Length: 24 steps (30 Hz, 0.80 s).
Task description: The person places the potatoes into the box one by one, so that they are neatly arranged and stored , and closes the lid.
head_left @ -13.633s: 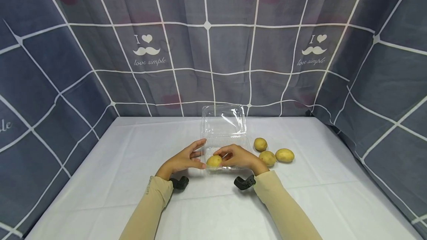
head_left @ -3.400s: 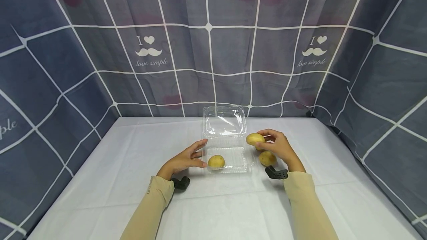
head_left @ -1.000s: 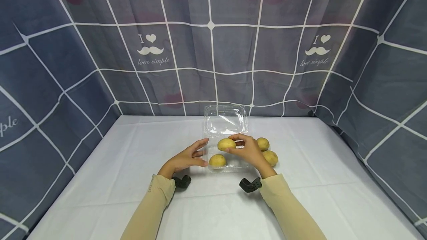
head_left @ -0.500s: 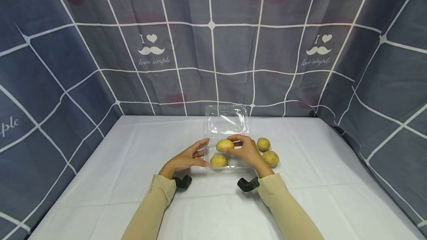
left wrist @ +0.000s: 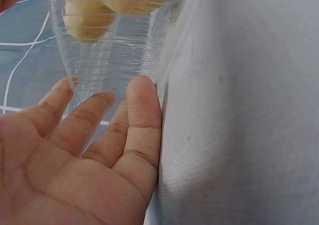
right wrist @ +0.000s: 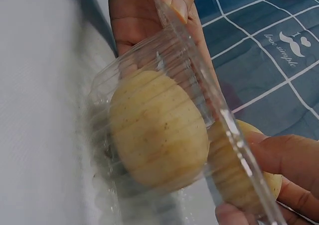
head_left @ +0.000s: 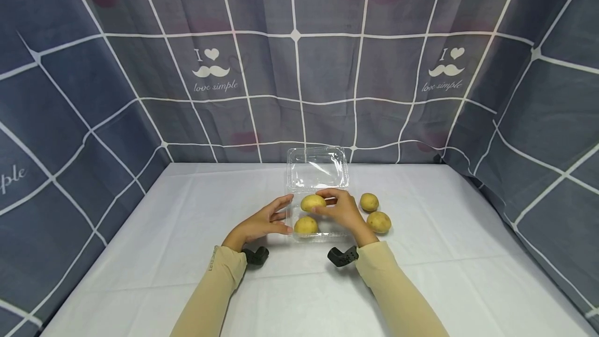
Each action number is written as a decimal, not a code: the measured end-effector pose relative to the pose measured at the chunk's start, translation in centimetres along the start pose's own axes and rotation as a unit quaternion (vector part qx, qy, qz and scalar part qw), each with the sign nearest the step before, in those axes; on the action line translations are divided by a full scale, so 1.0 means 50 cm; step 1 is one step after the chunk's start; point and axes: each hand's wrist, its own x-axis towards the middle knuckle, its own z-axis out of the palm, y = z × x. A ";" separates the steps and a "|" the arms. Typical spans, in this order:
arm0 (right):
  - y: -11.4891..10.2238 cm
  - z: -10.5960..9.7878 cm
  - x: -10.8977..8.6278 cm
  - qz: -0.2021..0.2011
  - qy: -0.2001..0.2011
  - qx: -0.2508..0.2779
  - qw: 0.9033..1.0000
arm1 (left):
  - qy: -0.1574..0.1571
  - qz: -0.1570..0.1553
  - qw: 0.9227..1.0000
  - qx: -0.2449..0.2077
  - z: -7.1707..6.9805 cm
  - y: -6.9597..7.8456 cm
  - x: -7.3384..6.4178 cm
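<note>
A yellow potato (head_left: 313, 203) is pinched in my right hand (head_left: 340, 209), over the back left part of a clear plastic clamshell box (head_left: 334, 229). Another potato (head_left: 306, 225) lies inside at the front left corner, seen through the ribbed wall in the right wrist view. My left hand (head_left: 263, 222) is at the box's left side, fingers extended; in the left wrist view its fingertips (left wrist: 141, 93) meet the clear wall. The right wrist view shows the held potato (right wrist: 237, 175) behind the box's rim, between thumb and fingers.
Two more potatoes, one behind (head_left: 369, 202) and one in front (head_left: 379, 222), lie on the white tablecloth (head_left: 299, 295) right of the box. The box's lid (head_left: 317, 168) stands raised at the back. Dark checked curtains (head_left: 327, 77) enclose the back and sides.
My right hand took an elongated potato from the right and brought it left over the box, moving slightly farther left lately. A potato was placed front left earlier. My left hand stays put.
</note>
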 end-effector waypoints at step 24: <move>-0.008 0.033 0.027 0.100 -0.025 0.077 0.992 | 0.002 0.005 1.000 0.004 0.000 -0.003 0.003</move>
